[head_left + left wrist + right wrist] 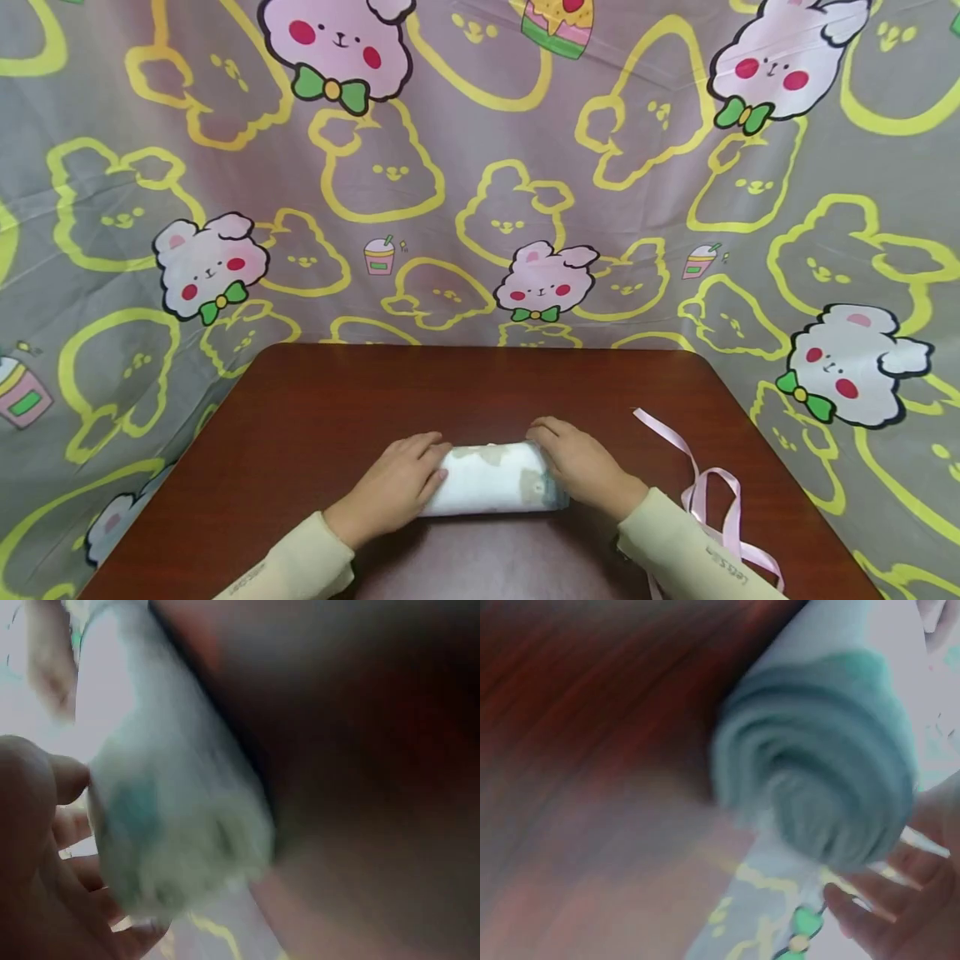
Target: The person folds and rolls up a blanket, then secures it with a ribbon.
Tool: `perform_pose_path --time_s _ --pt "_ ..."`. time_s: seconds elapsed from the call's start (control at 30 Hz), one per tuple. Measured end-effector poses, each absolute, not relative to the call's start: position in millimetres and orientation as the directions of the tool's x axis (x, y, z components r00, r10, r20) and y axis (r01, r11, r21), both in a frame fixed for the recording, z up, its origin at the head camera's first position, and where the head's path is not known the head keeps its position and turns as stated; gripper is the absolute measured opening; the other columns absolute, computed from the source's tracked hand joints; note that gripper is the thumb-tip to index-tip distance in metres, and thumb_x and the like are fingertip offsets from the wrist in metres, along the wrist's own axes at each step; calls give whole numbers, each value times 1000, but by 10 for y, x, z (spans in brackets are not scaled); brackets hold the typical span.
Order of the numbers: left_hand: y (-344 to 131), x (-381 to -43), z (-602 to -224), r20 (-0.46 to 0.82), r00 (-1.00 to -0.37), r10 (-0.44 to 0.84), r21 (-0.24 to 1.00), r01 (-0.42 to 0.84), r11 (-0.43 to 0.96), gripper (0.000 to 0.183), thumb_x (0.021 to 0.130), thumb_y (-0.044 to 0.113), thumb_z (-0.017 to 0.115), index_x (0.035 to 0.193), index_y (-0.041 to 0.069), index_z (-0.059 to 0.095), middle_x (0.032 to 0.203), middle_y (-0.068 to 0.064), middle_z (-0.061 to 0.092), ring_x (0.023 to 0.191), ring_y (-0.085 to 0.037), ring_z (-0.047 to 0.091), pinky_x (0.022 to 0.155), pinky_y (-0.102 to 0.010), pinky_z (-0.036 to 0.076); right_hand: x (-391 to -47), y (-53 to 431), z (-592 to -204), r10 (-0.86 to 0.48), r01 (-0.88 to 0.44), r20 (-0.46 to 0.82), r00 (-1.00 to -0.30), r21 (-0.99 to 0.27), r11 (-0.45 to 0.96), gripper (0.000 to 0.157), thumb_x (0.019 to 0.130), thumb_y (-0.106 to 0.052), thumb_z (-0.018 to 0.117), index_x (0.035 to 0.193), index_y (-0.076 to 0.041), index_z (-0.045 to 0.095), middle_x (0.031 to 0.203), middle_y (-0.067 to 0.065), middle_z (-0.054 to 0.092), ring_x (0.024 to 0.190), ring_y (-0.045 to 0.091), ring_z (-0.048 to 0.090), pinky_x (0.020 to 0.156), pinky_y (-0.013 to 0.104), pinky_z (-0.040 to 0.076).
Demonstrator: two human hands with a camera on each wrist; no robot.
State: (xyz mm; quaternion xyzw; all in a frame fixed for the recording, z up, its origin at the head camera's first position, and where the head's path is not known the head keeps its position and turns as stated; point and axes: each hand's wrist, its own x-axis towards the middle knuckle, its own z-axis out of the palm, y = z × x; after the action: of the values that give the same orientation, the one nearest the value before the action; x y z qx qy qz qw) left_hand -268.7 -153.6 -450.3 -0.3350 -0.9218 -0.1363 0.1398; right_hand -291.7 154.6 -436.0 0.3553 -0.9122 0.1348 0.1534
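A rolled-up cloth (483, 479), white with beige and grey-blue patches, lies crosswise on the table. My left hand (393, 483) holds its left end, thumb on the near side and fingers over the far side. At the opposite end, my right hand (581, 467) grips the roll, its fingers reaching round the back. Spiral layers show at the grey-blue end of the rolled cloth (817, 780) in the right wrist view. The left wrist view is blurred, but fingers (86, 870) touch the side of the roll there.
A pink ribbon (663, 432) lies in loose loops to the right, partly beside my right sleeve (675, 533). The dark red-brown table (480, 383) has rounded far corners. Behind and beside it hangs a grey curtain (465, 133) printed with cartoon rabbits and yellow outlines.
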Motion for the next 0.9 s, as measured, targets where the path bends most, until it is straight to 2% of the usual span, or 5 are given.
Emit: perform_pose_path --time_s 0.1,0.27,0.43,0.67,0.9 --pt "-1420 -2651 -4488 318 -685 655 60 704 708 59 96 43 56 138 1 49 135 -18 52 126 -36 47 101 -55 35 -2858 1414 -4274 -686 -744 322 -652 -100 661 32 97 -23 59 123 -5 60 126 10 58 116 25 56 92 42 47" --pt "-1311 -2721 -4517 282 -681 676 18 708 706 87 85 66 59 144 3 42 137 -18 50 127 -37 45 103 -57 33 -2826 1259 -4271 -729 -734 98 -677 -25 678 81 92 -65 49 143 -3 43 144 14 46 132 31 43 101 51 40" --pt "-1292 -2827 -4572 200 -689 696 20 713 700 95 79 73 59 143 6 43 134 -16 50 125 -35 46 103 -57 33 -2874 1229 -4367 -734 -733 4 -680 18 680 104 77 -72 62 147 0 36 148 15 41 135 33 38 106 50 33" --pt "-1320 -2961 -4591 109 -676 728 59 736 675 100 69 70 72 141 7 43 126 -9 54 117 -27 51 100 -48 38 -2989 1267 -4465 -753 -753 -14 -657 32 657 106 70 -67 73 145 0 39 142 12 48 129 26 46 104 43 37" --pt "-1339 -3033 -4596 117 -650 751 84 760 644 79 58 40 83 123 7 52 108 -1 58 100 -20 56 86 -40 47 -3045 1336 -4528 -784 -784 20 -620 30 620 90 72 -60 75 139 -6 47 129 6 57 117 21 54 97 39 43"
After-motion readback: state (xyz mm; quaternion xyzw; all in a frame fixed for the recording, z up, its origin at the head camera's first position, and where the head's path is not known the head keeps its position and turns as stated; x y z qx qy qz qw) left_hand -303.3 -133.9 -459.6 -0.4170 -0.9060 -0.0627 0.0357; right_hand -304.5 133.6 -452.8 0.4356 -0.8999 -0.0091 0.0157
